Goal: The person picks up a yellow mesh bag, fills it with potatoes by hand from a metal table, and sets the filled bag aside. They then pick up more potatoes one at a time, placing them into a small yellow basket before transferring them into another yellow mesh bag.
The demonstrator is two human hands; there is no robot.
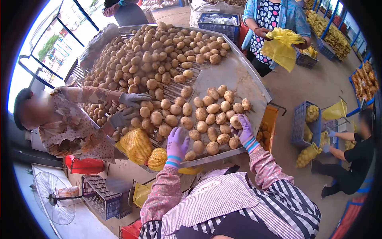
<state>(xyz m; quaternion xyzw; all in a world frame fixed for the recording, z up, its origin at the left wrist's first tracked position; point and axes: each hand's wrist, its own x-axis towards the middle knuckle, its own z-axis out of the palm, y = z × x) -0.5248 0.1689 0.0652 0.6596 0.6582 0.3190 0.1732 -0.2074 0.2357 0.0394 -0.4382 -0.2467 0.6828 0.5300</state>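
Observation:
Both my hands wear purple gloves with striped cuffs, at the near edge of a metal sorting table [243, 78]. My right hand [246, 130] has its thumb and fingers around a potato [236, 122] at the right side of a loose group. My left hand [178, 143] is open, fingers stretched toward the potatoes, holding nothing that shows. Between and beyond my hands lie several loose potatoes [212, 132] on bare metal. A big heap of potatoes [135, 59] covers the slatted far part of the table.
At the left, a co-worker's grey-gloved hands [133, 99] reach into the heap. Filled yellow mesh bags [136, 145] hang at the near left edge. An orange-yellow bin [270, 123] stands off the right corner. Beyond, another person holds a yellow mesh bag [280, 51].

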